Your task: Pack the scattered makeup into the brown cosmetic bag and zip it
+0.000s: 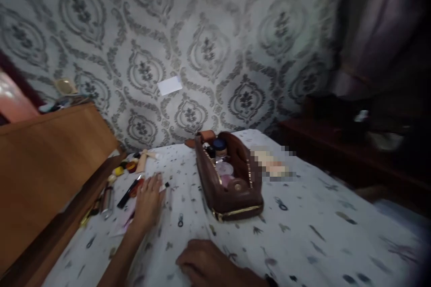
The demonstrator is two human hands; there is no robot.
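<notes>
The left hand [148,202] lies flat on the bed sheet [303,233]. Its fingers are stretched open and hold nothing, just beside a black pencil [129,193] among small cosmetics. The right hand [205,262] rests lower on the sheet; I cannot tell if its fingers are closed. An open brown bag [232,188] stands near.

An open pouch [229,179] stood mid-bed [303,233] with jars [220,152] inside, scattered cosmetics [124,184] lay left of it beside a cabinet [43,166], and a wall [208,45] rose behind.
</notes>
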